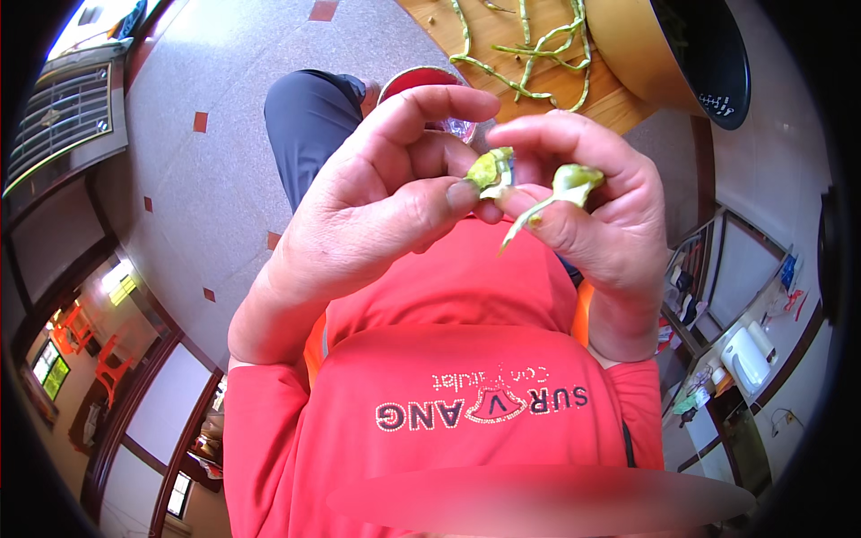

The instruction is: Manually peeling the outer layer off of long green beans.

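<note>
Above my lap both hands are raised close together, with green bean pod pieces in them. My left hand (377, 195) pinches a short yellow-green pod piece (491, 171) between thumb and fingers. Against that piece's right end rest the thumb and fingertips of my right hand (592, 202). A split bean pod (572, 188) lies over the right thumb, its bulged end towards the palm and its thin tail hanging down. Several long beans (528, 74) lie loosely on the wooden tabletop (430, 30) beyond my hands.
A gold-coloured pot (625, 50) with a dark inside and printed marks stands at the table's right. Past my left hand is a red container (417, 79), partly hidden, with clear plastic by it. A cluttered side table (713, 356) stands to the right.
</note>
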Demonstrator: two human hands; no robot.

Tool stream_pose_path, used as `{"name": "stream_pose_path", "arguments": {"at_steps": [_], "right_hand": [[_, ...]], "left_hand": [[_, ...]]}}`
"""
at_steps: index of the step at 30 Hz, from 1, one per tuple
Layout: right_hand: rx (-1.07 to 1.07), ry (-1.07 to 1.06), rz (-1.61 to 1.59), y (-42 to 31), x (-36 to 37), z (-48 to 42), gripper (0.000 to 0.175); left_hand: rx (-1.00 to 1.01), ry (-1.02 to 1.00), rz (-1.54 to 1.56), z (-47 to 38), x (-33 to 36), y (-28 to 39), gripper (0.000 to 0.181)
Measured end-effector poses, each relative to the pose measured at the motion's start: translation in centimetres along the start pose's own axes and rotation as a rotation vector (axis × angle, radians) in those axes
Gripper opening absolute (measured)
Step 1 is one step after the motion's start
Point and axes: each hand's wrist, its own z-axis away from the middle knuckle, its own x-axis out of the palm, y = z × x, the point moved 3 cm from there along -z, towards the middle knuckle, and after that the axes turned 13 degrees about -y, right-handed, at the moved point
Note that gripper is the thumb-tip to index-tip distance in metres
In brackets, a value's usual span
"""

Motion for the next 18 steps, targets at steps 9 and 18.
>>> {"name": "stream_pose_path", "arguments": {"at_steps": [9,18], "right_hand": [[0.005,-0.034,0.247,-0.5,-0.1,-0.5,0.008],[-0.018,-0.156,0.704,-0.2,0.3,-1.2,0.017]], "left_hand": [[0.049,-0.01,-0.413,0.1,0.3,0.1,0.048],[0.173,0.015,-1.144,0.2,0.7,0.5,0.061]]}}
